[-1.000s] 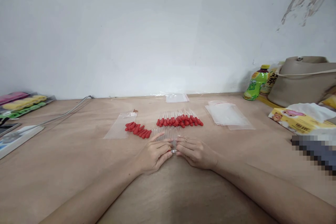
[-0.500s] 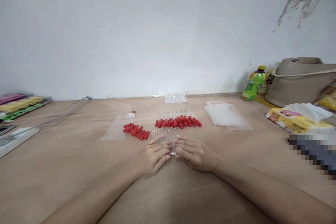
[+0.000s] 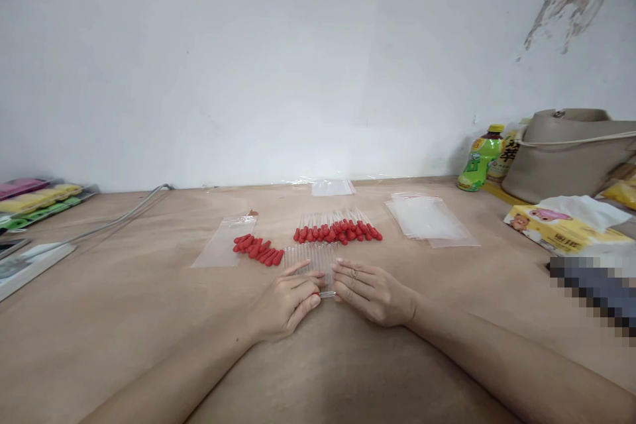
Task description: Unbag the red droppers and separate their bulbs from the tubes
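The left hand pinches a clear tube in front of the tube row; the right hand, fingers close together, meets its other end, grip unclear. Left of the row, red bulbs overlap a plastic bag; behind it lie red-tipped droppers; rightward, stacked bags rest on the desk.

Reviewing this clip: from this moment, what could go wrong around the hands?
The crosswise tube runs between the left hand and the right hand; a weak pinch might let it slip.

Both hands sit right at the row of clear tubes, which lie side by side, so a bump could roll them out of line.

The red bulbs, heaped beyond the left hand and partly on a plastic bag, might scatter if brushed.
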`<act>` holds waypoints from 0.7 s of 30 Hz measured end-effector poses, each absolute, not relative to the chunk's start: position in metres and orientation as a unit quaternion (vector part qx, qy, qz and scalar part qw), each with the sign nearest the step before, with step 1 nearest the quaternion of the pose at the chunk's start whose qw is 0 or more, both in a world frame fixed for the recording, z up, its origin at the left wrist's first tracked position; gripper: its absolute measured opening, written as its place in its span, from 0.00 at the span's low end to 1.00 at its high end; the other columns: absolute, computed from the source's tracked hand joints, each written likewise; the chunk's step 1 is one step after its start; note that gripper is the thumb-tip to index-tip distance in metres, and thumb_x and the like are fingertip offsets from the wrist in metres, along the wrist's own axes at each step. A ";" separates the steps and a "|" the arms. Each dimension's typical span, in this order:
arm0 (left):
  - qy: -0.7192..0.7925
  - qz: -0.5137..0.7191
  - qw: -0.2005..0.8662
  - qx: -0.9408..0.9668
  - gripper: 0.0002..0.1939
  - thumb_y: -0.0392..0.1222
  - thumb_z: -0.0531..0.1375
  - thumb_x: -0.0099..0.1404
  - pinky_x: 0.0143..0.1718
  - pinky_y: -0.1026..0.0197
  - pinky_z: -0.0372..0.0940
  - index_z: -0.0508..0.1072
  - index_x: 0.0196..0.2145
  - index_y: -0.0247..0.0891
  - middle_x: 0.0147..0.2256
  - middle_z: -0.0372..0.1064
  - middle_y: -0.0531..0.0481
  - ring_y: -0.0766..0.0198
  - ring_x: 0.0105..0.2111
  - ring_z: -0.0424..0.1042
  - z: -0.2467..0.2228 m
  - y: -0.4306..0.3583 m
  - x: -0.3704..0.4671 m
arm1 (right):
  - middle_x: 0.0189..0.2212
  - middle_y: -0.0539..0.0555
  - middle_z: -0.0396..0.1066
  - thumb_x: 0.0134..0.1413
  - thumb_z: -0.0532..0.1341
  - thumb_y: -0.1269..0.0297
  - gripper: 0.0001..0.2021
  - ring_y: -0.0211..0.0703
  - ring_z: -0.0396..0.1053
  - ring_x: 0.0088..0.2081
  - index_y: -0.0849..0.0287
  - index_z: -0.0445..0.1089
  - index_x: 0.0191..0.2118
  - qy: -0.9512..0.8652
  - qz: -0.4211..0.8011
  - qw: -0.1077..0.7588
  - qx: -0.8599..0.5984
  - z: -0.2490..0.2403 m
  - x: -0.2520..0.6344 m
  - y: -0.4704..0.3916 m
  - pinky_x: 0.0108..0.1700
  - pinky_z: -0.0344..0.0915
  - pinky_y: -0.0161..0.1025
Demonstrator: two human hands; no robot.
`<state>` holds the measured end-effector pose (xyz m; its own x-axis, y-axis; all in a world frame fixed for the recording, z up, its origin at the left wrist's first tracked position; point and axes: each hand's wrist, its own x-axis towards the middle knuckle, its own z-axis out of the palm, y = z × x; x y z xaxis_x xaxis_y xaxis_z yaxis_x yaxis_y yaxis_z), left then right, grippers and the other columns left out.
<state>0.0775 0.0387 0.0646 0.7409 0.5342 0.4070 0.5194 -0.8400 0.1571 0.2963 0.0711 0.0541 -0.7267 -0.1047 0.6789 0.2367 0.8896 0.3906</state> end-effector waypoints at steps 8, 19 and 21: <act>0.271 0.228 -0.003 0.935 0.11 0.35 0.46 0.65 0.56 0.52 0.54 0.66 0.39 0.36 0.38 0.72 0.46 0.63 0.48 0.66 0.066 0.038 0.078 | 0.40 0.63 0.71 0.55 0.53 0.76 0.09 0.47 0.62 0.52 0.71 0.68 0.40 -0.906 -0.237 0.350 -0.022 0.050 0.303 0.073 0.55 0.62 0.46; 0.339 0.308 -0.103 0.883 0.08 0.35 0.49 0.64 0.46 0.54 0.61 0.67 0.35 0.37 0.38 0.69 0.46 0.59 0.45 0.65 0.062 0.043 0.047 | 0.33 0.55 0.73 0.56 0.54 0.72 0.09 0.41 0.69 0.40 0.63 0.68 0.40 -0.867 -0.173 0.443 -0.151 0.047 0.325 0.087 0.46 0.66 0.44; 0.371 0.352 -0.142 0.848 0.07 0.37 0.51 0.63 0.38 0.58 0.63 0.68 0.36 0.37 0.33 0.66 0.47 0.61 0.37 0.66 0.063 0.048 0.039 | 0.25 0.51 0.71 0.54 0.57 0.69 0.06 0.37 0.68 0.30 0.60 0.70 0.37 -0.847 -0.165 0.452 -0.226 0.044 0.326 0.092 0.38 0.65 0.40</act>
<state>0.0393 0.0478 0.0626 0.4781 0.5284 0.7016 0.7283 -0.6850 0.0197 0.3264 0.0924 0.0445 -0.4896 0.2346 0.8398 0.5320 0.8434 0.0746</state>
